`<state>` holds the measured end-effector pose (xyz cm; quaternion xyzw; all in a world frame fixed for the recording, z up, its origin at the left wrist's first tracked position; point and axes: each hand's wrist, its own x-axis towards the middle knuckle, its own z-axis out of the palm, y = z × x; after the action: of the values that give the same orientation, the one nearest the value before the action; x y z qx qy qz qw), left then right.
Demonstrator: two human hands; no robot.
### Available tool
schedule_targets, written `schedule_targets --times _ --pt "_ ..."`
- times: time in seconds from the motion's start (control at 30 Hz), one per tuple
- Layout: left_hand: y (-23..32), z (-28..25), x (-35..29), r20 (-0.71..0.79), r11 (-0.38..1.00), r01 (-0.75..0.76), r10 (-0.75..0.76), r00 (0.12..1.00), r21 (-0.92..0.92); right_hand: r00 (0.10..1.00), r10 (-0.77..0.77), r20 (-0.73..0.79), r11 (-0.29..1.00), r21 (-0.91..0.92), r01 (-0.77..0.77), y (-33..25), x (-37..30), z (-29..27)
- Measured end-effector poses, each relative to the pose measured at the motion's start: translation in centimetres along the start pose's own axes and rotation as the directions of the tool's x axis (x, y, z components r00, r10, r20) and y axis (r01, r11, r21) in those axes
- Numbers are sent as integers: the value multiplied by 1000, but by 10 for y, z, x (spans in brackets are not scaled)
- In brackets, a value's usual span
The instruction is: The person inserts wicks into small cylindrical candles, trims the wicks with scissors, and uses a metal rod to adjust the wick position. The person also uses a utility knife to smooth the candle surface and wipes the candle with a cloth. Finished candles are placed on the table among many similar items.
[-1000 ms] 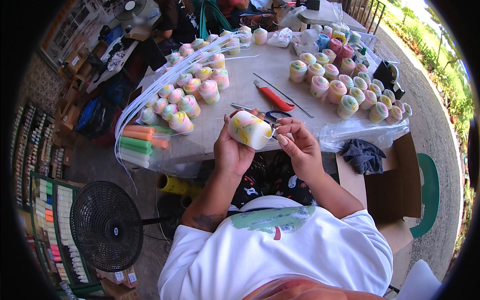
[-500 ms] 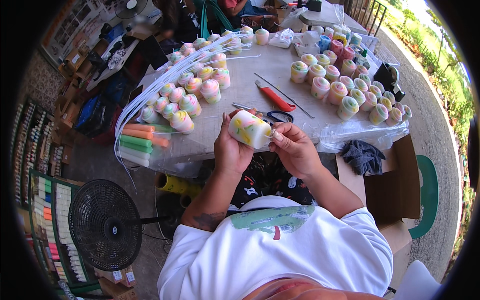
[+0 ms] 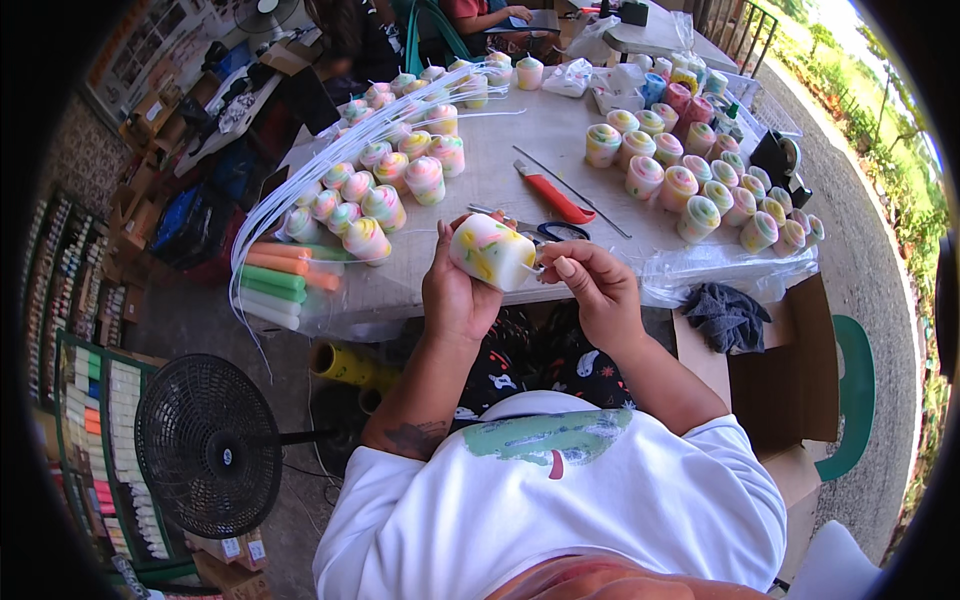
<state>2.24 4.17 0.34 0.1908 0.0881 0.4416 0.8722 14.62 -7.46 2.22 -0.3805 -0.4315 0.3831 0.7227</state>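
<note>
My left hand (image 3: 456, 298) is closed around a white pillar candle (image 3: 490, 255) with yellow, pink and green patches, held on its side above the near table edge. Thumb and fingers of my right hand (image 3: 606, 296) pinch the short white wick (image 3: 539, 270) at the candle's right end. A thin white strand runs leftward from behind my left hand. Just beyond the candle lie scissors (image 3: 562, 231) with dark blue handles, a red-handled cutter (image 3: 556, 196) and a thin metal rod (image 3: 580, 196).
Swirl-topped candles stand in groups on the table's left (image 3: 424, 180) and right (image 3: 698, 218). Long white wick strands (image 3: 300, 190) arch over the left group, near coloured wax sticks (image 3: 275, 275). A black fan (image 3: 208, 445), cardboard box (image 3: 790, 370) and dark cloth (image 3: 727, 317) are nearby.
The candle and my left hand have shifted slightly left and turned a little. My right hand's fingers have changed their pinch at the wick end.
</note>
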Motion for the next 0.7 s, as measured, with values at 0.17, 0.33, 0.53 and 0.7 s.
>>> schedule_targets --times 0.17,0.33,0.53,0.7 --pt "-4 -2 1 -19 999 38 -38 999 -13 998 -63 -11 992 105 63 25 -7 5" --pt "-8 -6 0 7 998 58 -58 998 -17 999 -20 -37 996 87 23 25 -1 8" --pt "-6 4 -4 31 998 -56 56 998 18 949 -311 56 831 -469 300 10 5 -2" --pt "-6 8 -6 37 980 -147 143 989 133 902 -325 283 425 -809 407 -16 5 0"
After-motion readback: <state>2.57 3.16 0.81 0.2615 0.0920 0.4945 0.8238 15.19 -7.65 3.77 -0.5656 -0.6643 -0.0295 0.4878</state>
